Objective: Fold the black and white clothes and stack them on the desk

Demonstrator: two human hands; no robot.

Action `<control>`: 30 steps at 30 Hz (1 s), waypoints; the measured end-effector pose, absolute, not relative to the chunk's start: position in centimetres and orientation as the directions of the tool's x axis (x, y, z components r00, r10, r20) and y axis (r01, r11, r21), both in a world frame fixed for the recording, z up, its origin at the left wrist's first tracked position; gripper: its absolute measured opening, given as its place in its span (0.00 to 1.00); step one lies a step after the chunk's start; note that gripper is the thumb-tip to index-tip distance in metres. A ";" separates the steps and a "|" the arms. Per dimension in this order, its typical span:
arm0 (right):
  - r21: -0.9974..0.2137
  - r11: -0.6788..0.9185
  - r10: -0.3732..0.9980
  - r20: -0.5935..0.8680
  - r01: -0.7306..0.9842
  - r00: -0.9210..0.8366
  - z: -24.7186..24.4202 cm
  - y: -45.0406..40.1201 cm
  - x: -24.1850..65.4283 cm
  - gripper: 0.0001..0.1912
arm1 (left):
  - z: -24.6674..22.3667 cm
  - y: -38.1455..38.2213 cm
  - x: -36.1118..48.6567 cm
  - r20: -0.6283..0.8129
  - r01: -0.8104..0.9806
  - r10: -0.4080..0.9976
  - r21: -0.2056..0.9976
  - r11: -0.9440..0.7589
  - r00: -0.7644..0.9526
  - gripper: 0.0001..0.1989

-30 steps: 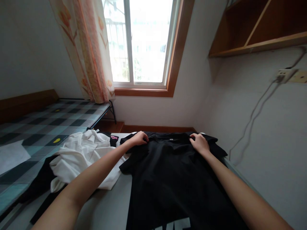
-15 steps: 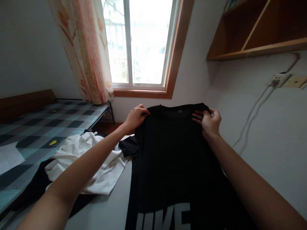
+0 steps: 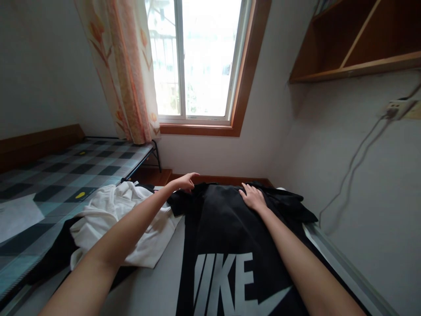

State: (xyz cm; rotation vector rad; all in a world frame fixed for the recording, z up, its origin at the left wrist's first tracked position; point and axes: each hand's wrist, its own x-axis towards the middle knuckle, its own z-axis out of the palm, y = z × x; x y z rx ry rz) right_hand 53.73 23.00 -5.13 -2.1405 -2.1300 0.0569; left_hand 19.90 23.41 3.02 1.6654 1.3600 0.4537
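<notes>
A black T-shirt with large grey letters lies spread on a light grey surface, its collar end toward the window. My left hand is at the shirt's far left shoulder, index finger stretched out and the other fingers curled; nothing shows in its grasp. On the upper chest, right of the collar, my right hand lies flat with its fingers spread. The right sleeve reaches toward the wall, somewhat rumpled.
Crumpled white clothing lies left of the shirt, with dark cloth under it. Farther left is a bed with a checked mattress and a paper sheet. A window, curtain, shelf and wall cable surround the surface.
The shirt's collar end has come down from being held up to lying on the surface. Both hands have lowered and let go; the right one has moved left and flattened on the cloth.
</notes>
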 end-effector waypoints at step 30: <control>-0.128 0.030 0.998 0.056 0.991 -0.023 -4.9 23.1 53.8 0.30 | 1.5 17.0 14.7 -0.181 0.740 0.981 0.650 0.171 -0.068 0.38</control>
